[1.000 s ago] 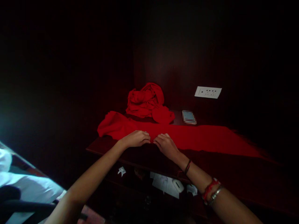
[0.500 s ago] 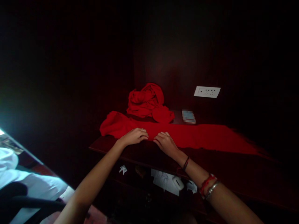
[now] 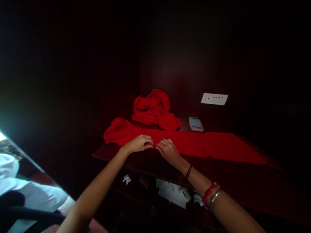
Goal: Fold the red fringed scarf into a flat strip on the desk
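A long strip of red cloth point(image 3: 218, 145) lies spread along a dark wooden shelf point(image 3: 107, 152). At its near edge, my left hand point(image 3: 141, 143) has its fingers bent and closed on the fabric. My right hand point(image 3: 168, 149) is just beside it, fingertips pinching the same edge, with a small gap between the two hands. Bracelets circle the right wrist and forearm. Behind the strip sits a crumpled heap of red cloth point(image 3: 152, 106), touching it at the front. The cloth under my fingers is partly hidden.
A white socket plate point(image 3: 214, 99) is on the dark back wall. A blurred small flat item point(image 3: 195, 124) lies behind the cloth. On a lower shelf are papers point(image 3: 170, 192), a white case-like object point(image 3: 185, 194) and a white scrap point(image 3: 126, 179). White fabric point(image 3: 31, 191) shows at lower left.
My right hand has shifted slightly left along the cloth edge, closer to my left hand. The left hand stays nearly in place. The view has tilted a little.
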The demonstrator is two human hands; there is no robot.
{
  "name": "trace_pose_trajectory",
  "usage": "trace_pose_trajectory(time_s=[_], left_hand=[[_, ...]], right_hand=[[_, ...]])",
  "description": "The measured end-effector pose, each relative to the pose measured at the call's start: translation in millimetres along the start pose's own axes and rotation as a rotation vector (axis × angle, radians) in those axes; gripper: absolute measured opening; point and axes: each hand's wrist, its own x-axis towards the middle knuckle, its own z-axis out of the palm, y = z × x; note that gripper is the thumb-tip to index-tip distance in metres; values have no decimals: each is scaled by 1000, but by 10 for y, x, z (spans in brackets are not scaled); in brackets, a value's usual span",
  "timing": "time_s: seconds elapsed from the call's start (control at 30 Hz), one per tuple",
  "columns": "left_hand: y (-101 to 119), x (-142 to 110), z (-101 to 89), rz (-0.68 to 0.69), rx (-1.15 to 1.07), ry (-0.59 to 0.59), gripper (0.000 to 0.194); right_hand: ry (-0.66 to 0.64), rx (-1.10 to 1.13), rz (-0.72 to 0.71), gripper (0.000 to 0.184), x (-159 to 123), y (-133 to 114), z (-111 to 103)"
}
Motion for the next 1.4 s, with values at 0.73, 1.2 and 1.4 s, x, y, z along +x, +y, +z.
trace_pose_trajectory(time_s=[0.73, 1.2, 1.4], left_hand=[[-112, -93, -95, -98, -39, 161, 22], [-95, -104, -89, -88, -132, 134, 19], [-90, -105, -100, -82, -89, 100, 19]], right_hand=[[18, -35, 82, 18, 25, -43, 11], [-6, -27, 111, 17, 30, 15, 39], [14, 32, 88, 16, 102, -89, 60]])
